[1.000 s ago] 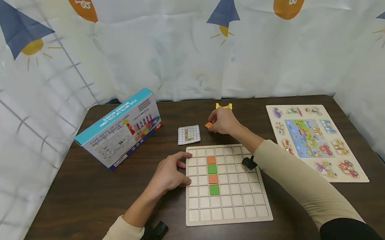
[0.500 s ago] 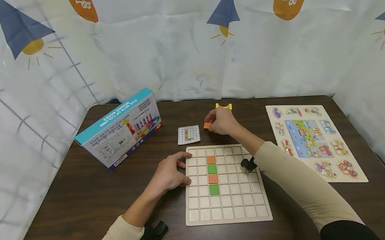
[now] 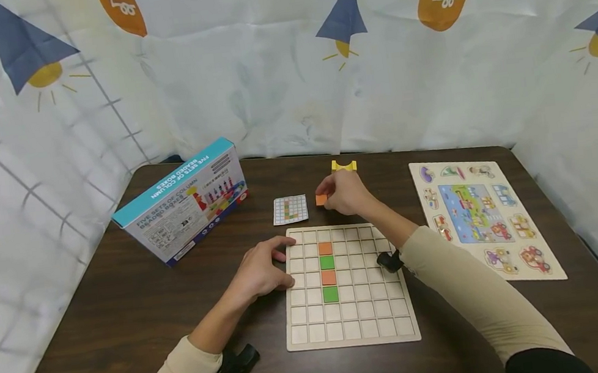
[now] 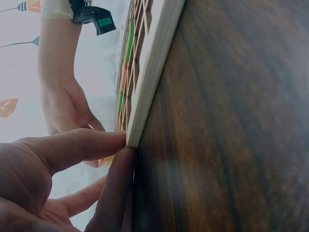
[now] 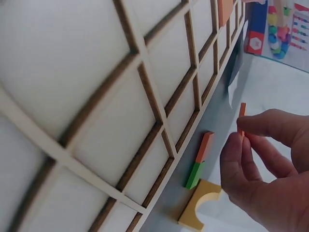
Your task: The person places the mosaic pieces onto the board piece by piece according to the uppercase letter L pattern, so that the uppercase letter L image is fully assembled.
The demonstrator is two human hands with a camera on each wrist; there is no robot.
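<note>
My right hand [image 3: 348, 194] pinches a thin orange square tile [image 3: 321, 200] between thumb and fingertips, beyond the grid board's far edge. In the right wrist view that tile [image 5: 243, 110] is seen edge-on, raised off the table. My left hand [image 3: 261, 269] rests at the left edge of the wooden grid board [image 3: 365, 310], its thumb and fingertips touching the rim. One column of the board carries alternating orange and green tiles [image 3: 327, 262]. Behind the board lies a small card [image 3: 290, 209] printed with a coloured grid.
A yellow arch block [image 3: 343, 166] sits behind my right hand. Near it, in the right wrist view, are an orange piece [image 5: 204, 146] and a green piece [image 5: 194, 175]. A bead-set box [image 3: 185, 205] stands at the left; a picture puzzle board [image 3: 461, 223] lies at the right.
The orange tile in my right hand has turned from a slanted position to nearly square, and the hand has shifted slightly. My left hand stays at the board's edge.
</note>
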